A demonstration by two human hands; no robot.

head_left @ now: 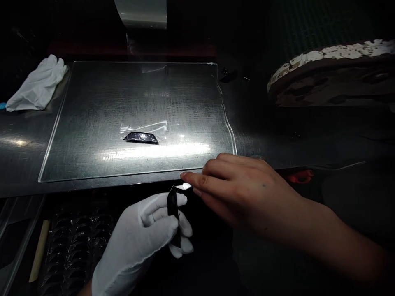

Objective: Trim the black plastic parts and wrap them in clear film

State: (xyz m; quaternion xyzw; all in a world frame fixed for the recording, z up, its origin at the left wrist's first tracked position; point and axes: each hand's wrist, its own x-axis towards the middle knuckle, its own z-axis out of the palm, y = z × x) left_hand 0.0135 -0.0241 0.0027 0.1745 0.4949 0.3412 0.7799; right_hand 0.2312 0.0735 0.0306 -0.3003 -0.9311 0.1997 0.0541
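My left hand (pixel 145 234), in a white glove, grips a thin black angular part (pixel 173 202) between thumb and fingers, just below the table's front edge. Close to its top end, my bare right hand (pixel 237 187) is closed, index finger and thumb at a small shiny pale piece (pixel 186 186). That piece reaches toward the black part; whether it is joined to it I cannot tell. A similar dark part (pixel 141 137) lies in a clear plastic bag (pixel 159 126) on the glass sheet (pixel 92 123), beyond both hands.
A white glove (pixel 41 84) lies at the left of the glass. Below left stands a tray (pixel 78 246) with several dark curved parts, beside a yellowish strip (pixel 39 250). A red object (pixel 300 176) is at the right. A large white-rimmed object (pixel 333 57) hangs at upper right.
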